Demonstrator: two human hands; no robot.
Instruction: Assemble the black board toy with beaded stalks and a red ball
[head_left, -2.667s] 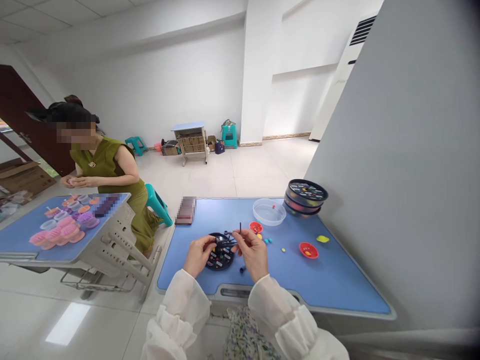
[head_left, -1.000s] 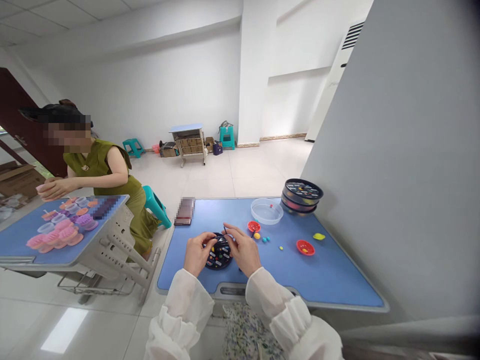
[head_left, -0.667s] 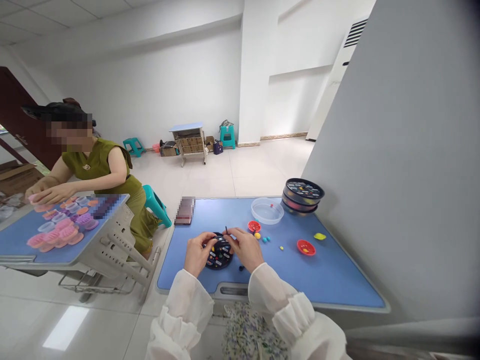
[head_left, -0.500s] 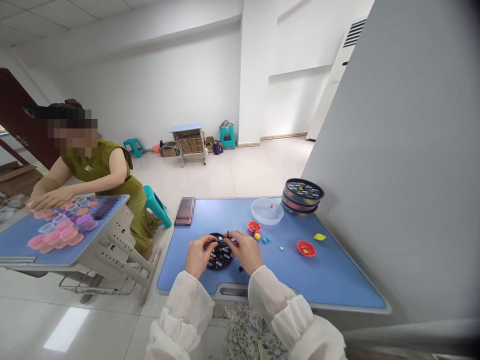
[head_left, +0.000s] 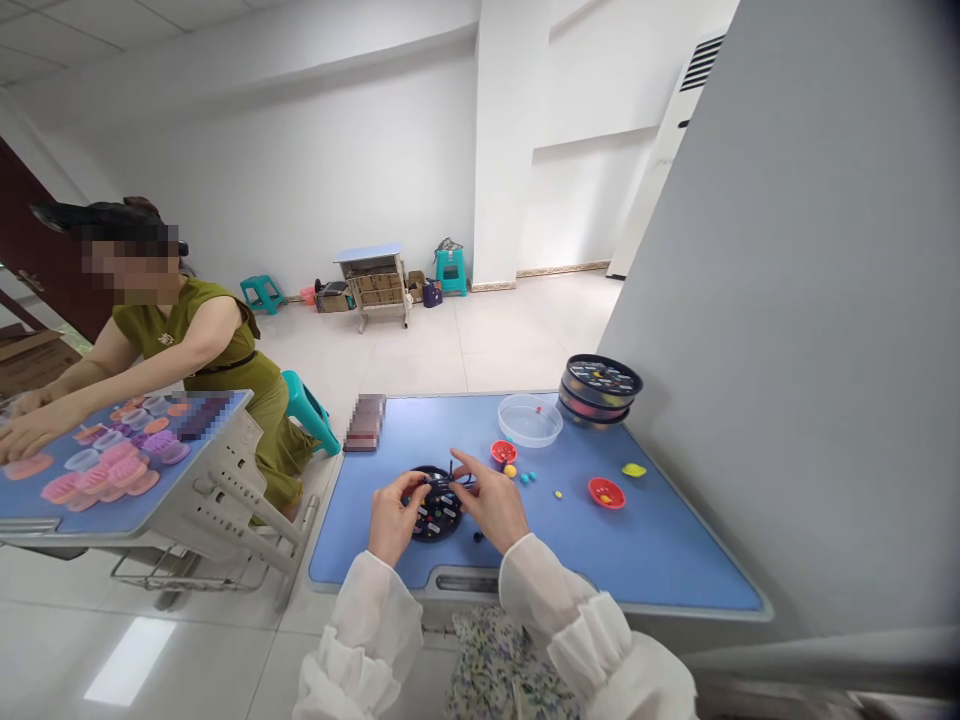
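Observation:
On the blue table (head_left: 637, 560), a round black tray (head_left: 436, 522) with small coloured and white pieces lies beneath my fingers. My left hand (head_left: 395, 517) pinches a small dark part over the tray's upper left edge. Facing it, my right hand (head_left: 493, 497) has thumb and fingers on a thin black piece (head_left: 451, 468) that stands up over the tray; its index finger is raised. Just beyond are a small red bowl (head_left: 504, 451), an orange ball (head_left: 510, 471) and blue beads (head_left: 528, 477). A small black piece (head_left: 478, 537) lies right of the tray.
A clear round dish (head_left: 529, 421) and stacked black-rimmed containers (head_left: 600, 390) stand at the back. Rightward are a red bowl (head_left: 606, 493) and a yellow piece (head_left: 634, 470). A dark box (head_left: 365, 422) sits back left. Another person (head_left: 217, 340) works at the left table.
My right index finger has lifted and straightened. My left hand stays nearly in place. The other person's hands have moved left, and the view has shifted slightly.

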